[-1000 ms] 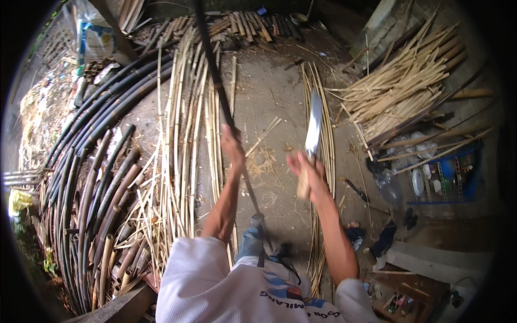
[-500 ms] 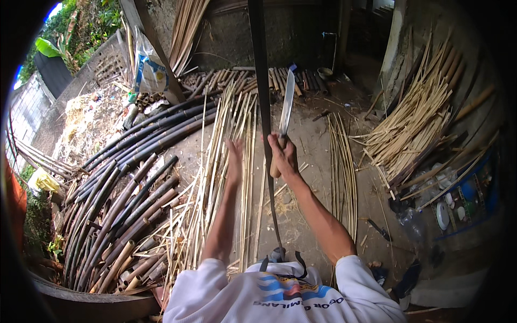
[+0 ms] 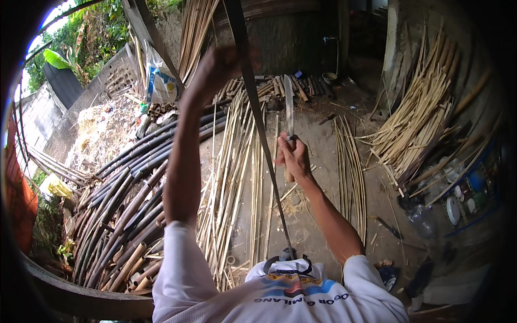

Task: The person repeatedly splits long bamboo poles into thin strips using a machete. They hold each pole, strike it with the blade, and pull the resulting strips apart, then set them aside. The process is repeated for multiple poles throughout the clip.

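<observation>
Since the last frame the left hand had gone from low beside the strip to high up it, and the right hand sat just right of it, apart. The strip slanted across the view, its top leaning left and its lower end near the shirt, with slats on the floor beyond. The right hand was closed round the handle of 1 knife, blade pointing up. The left hand was dark and blurred at the strip; whether it had hold could not be told. The step in hand looked like a shift of hold between 2 knife strokes; the next move seemed to call for a firm left grip and the edge turned to the strip, clear of the fingers. As for writing, the shirt bore dark lettering, upside down, beside a coloured print; the bag had print too small to read, and no mark could be made out on the knife
</observation>
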`<action>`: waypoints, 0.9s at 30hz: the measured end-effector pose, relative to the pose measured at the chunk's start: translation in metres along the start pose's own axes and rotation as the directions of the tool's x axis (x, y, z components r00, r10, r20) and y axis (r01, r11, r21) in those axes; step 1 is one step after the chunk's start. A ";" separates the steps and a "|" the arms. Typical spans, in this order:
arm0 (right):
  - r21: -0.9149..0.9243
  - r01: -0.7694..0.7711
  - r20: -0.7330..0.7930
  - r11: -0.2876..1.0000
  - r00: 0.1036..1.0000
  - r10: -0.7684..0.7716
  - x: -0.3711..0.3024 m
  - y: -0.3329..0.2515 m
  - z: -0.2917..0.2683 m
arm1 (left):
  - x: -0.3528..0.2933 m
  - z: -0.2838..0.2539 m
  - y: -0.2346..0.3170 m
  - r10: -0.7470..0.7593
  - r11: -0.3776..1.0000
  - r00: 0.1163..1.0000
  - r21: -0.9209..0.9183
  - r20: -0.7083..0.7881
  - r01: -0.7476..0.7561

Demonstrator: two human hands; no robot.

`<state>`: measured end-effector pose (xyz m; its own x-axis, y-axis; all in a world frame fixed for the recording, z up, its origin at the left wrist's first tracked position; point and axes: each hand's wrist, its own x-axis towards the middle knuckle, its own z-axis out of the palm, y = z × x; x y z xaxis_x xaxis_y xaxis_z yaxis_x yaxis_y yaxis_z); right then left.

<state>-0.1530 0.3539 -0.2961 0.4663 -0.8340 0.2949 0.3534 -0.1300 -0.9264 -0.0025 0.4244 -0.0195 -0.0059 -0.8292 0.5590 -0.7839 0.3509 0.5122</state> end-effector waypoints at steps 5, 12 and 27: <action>0.238 -0.013 0.184 0.971 0.982 -0.032 -0.022 -0.113 -0.001 | -0.058 0.050 -0.041 -0.065 0.998 0.989 0.006 -0.135 0.066; 0.260 0.158 0.281 0.952 0.931 -0.231 -0.029 -0.215 -0.001 | -0.068 0.106 -0.066 -0.161 0.983 0.977 -0.107 -0.138 0.146; 0.145 0.163 0.361 0.976 0.910 -0.206 -0.017 -0.248 0.025 | -0.081 0.135 -0.100 -0.146 0.986 0.979 -0.106 -0.141 0.132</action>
<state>-0.2286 0.4140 -0.0657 0.6443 -0.5382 0.5434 0.5385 -0.1852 -0.8220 -0.0076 0.3976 -0.2037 0.1966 -0.8018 0.5644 -0.7079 0.2822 0.6475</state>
